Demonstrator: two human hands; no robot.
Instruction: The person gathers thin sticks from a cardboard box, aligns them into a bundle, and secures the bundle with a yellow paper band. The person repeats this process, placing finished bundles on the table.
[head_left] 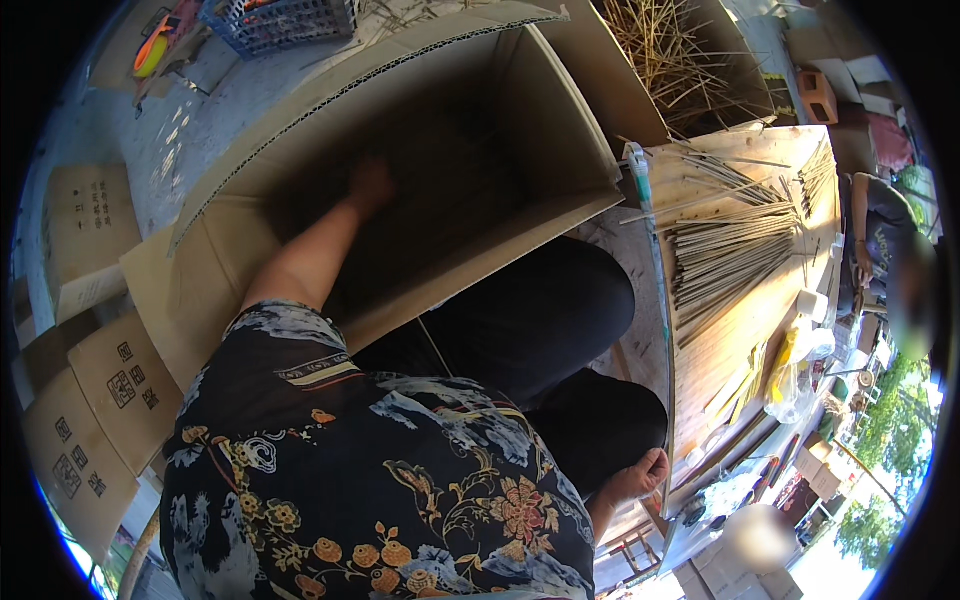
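R hand (640, 478) low by the knee, fingers curled into a loose fist at the edge of the wooden surface (730, 340); can't tell if it holds anything. L hand (370, 185) reaches deep into the large cardboard box (480, 270), in shadow, grip can't be told. Thin sticks (725, 255) lie in rows on the surface, right of the box. Farther off, blue basket (280, 20) at top.
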